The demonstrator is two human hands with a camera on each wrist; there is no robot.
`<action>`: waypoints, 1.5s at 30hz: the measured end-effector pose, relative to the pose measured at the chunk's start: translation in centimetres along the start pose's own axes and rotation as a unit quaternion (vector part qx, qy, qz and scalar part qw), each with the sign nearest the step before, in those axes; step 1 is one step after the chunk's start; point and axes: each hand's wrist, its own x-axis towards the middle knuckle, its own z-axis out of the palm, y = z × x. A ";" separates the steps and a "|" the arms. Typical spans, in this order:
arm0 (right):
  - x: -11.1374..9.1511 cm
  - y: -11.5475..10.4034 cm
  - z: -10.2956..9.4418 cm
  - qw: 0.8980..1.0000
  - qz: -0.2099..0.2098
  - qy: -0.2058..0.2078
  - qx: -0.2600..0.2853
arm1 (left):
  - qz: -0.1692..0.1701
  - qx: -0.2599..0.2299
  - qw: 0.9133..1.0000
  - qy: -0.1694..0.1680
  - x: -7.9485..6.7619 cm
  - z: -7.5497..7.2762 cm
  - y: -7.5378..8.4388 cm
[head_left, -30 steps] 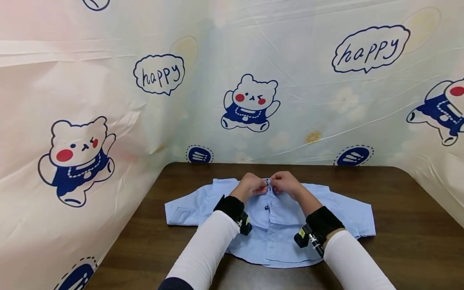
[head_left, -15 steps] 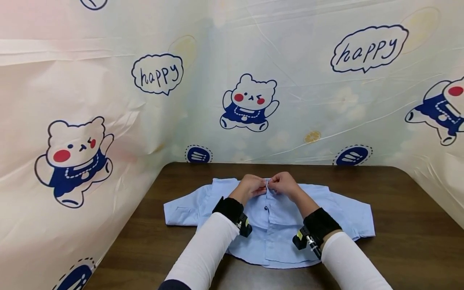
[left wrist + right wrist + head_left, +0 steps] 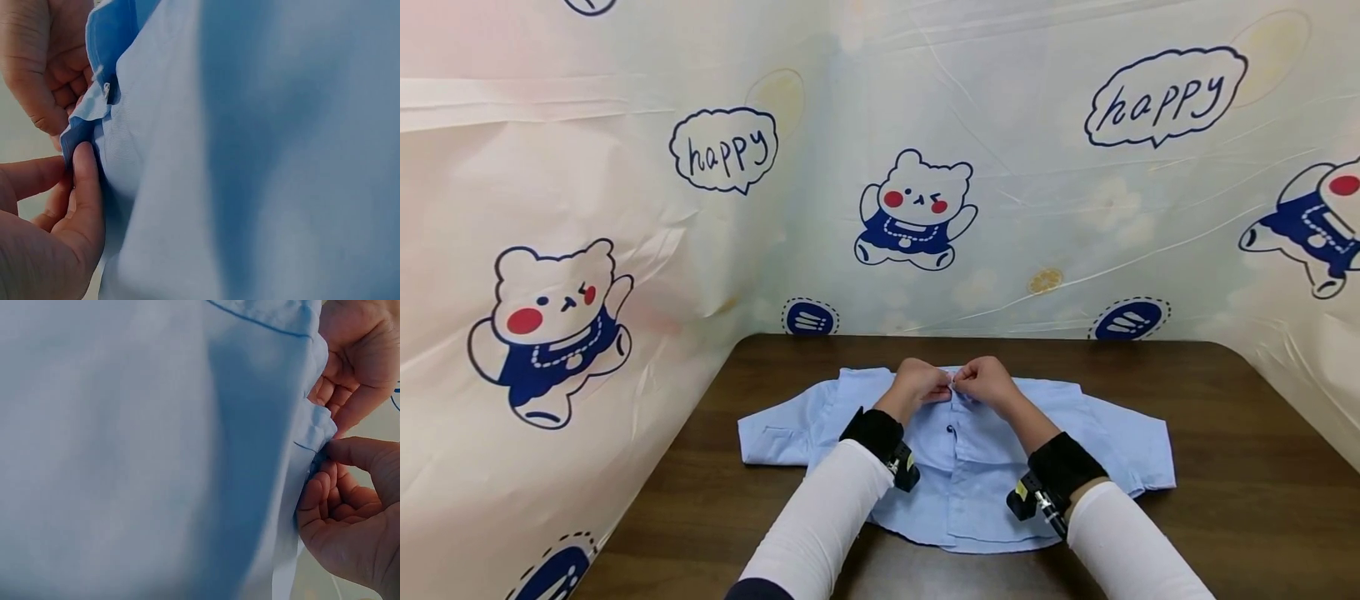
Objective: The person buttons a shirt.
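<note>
A light blue shirt (image 3: 985, 492) lies spread on the table, its sleeves out to both sides and its collar at the far edge. At the top of its front opening, my left hand (image 3: 922, 385) pinches the fabric edge between thumb and finger, as the left wrist view also shows. Close beside it, my right hand (image 3: 987, 382) pinches the facing edge with thumb and fingertips in the right wrist view. The fingertips nearly meet and hide the fastening between them. Lower on the front placket a dark button (image 3: 951, 429) shows.
The brown wooden table (image 3: 1247, 433) extends around the shirt on both sides. A printed curtain (image 3: 805, 217) with bears and lettering stands behind and along the sides. Black wrist straps (image 3: 874, 428) with small cameras sit on both forearms.
My right hand has shifted slightly left, narrowing the gap between the hands. The dark spot once visible near the collar between them is now covered by fingers. The shirt stays in place.
</note>
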 end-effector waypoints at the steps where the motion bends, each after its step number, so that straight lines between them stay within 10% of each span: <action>1: 0.0 0.0 -0.1 1.000 0.001 -0.003 -0.004 | 0.004 0.006 1.000 0.001 -0.1 0.0 0.0; 16: 0.1 -1.2 -1.5 0.998 0.002 -0.026 -0.057 | 0.057 0.118 0.991 0.017 -0.9 0.3 0.7; 26: -0.1 -1.2 -1.4 0.995 0.080 -0.053 0.006 | 0.155 0.349 0.923 0.040 -0.8 0.1 0.2; 33: -0.2 -1.1 -1.7 0.994 0.090 -0.055 0.016 | 0.148 0.362 0.919 0.050 -1.2 0.1 0.6; 39: -1.8 -1.6 -2.0 0.994 0.027 -0.051 -0.088 | 0.126 0.369 0.921 0.017 -2.9 -0.9 1.3; 45: -4.6 -2.5 -0.5 0.972 -0.028 -0.106 -0.210 | 0.141 0.424 0.892 -0.063 -4.7 -1.4 0.7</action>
